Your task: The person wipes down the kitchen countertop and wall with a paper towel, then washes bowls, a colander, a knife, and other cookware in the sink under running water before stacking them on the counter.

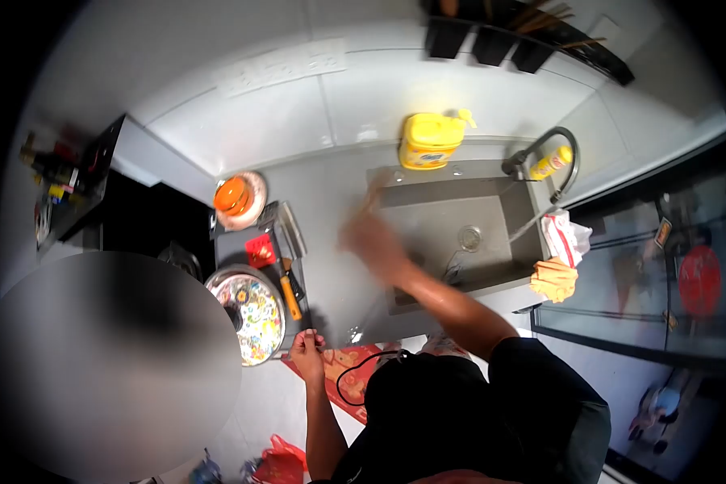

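My right hand [373, 246] is over the grey counter [323, 210] by the left rim of the sink [436, 214]. Motion smears it, and I cannot make out its fingers or whether it holds anything. At the counter's front edge, my left hand [307, 345] has its fingers curled together; what they hold, if anything, is too small to name. Close to it lies a knife with an orange-brown handle [289, 298]. A round pan-like vessel [258, 323] with a colourful patterned surface stands to the left of that hand.
Water runs from the black faucet [571, 149] into the sink. A yellow pump jug [431, 143] stands behind it; a yellow bottle [550, 164] is by the faucet. An orange cloth [554, 279] lies on the right rim. An orange bowl [232, 196] sits at the back left.
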`<action>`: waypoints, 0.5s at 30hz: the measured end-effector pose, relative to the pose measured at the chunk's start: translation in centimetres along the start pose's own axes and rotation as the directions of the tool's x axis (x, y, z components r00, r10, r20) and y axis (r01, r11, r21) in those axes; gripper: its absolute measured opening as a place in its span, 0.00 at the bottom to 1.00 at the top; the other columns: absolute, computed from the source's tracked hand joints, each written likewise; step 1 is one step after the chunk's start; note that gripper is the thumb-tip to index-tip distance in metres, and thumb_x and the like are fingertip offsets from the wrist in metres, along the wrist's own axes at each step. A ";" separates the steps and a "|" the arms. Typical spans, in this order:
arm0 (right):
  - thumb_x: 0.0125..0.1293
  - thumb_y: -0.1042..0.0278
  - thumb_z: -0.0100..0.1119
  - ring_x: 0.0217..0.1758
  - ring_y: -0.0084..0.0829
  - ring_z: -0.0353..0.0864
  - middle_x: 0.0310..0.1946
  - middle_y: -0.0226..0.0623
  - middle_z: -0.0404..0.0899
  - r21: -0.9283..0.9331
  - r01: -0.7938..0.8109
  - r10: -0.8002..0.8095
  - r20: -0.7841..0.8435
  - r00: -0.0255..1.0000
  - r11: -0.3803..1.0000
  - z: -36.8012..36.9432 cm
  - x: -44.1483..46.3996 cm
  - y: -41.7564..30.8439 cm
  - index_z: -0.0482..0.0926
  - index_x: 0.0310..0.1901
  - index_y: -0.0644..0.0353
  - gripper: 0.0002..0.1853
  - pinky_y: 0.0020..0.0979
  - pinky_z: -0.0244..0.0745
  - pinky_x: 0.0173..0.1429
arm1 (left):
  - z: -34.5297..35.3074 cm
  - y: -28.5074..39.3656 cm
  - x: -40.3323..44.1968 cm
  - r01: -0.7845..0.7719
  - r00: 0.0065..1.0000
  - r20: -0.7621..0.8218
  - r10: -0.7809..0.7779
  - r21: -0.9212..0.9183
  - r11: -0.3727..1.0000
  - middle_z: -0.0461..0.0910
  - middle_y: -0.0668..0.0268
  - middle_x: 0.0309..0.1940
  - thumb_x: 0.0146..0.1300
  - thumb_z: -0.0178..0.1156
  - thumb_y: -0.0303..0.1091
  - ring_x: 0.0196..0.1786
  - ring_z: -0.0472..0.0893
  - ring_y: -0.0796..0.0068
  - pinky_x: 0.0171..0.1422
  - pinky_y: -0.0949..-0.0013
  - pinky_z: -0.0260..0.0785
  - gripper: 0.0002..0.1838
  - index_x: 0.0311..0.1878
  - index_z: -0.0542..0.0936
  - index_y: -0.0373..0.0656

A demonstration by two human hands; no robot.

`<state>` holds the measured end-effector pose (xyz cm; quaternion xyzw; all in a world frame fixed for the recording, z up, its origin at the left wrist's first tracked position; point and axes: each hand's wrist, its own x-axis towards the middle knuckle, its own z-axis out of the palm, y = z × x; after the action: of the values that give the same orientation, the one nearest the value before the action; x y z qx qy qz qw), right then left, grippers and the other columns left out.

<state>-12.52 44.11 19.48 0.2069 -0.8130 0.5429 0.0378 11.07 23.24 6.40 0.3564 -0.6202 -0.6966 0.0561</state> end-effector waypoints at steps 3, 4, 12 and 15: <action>0.70 0.67 0.57 0.36 0.26 0.80 0.34 0.36 0.83 0.057 0.074 -0.050 -0.352 0.935 0.996 -9.5 4.0 -3.1 0.82 0.37 0.61 0.08 0.31 0.75 0.39 | 1.5 0.7 0.8 -0.017 0.999 0.045 0.016 0.031 0.999 0.81 0.73 0.26 0.74 0.58 0.42 0.27 0.76 0.85 0.29 0.80 0.61 0.12 0.39 0.81 0.45; 0.72 0.67 0.55 0.33 0.24 0.78 0.30 0.33 0.82 0.019 0.138 -0.116 -0.435 0.893 0.990 -13.6 5.6 -4.2 0.82 0.37 0.62 0.10 0.29 0.73 0.39 | 2.1 1.5 0.6 -0.040 0.997 0.060 0.037 0.042 0.998 0.81 0.73 0.26 0.74 0.58 0.41 0.26 0.76 0.85 0.29 0.80 0.60 0.11 0.38 0.81 0.44; 0.65 0.64 0.60 0.45 0.53 0.81 0.39 0.52 0.82 -0.616 0.073 -0.533 -0.607 0.589 0.784 -32.5 20.2 -6.3 0.81 0.37 0.66 0.11 0.47 0.76 0.49 | 3.9 1.0 -0.9 -0.026 0.989 0.148 0.010 0.103 0.994 0.81 0.72 0.26 0.74 0.57 0.40 0.27 0.77 0.85 0.30 0.79 0.62 0.12 0.39 0.81 0.43; 0.64 0.63 0.61 0.47 0.51 0.82 0.40 0.52 0.83 -0.751 -0.134 -0.517 -0.560 0.647 0.647 -34.8 25.0 -2.0 0.82 0.37 0.66 0.12 0.47 0.77 0.52 | 4.3 0.2 -1.8 -0.046 0.988 0.150 0.031 0.101 0.994 0.81 0.72 0.26 0.74 0.57 0.40 0.27 0.77 0.84 0.30 0.79 0.61 0.11 0.38 0.81 0.44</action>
<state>-40.22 67.36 42.53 0.0299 -0.8404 0.1922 0.5058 9.94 27.68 7.24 0.2941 -0.6649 -0.6865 0.0048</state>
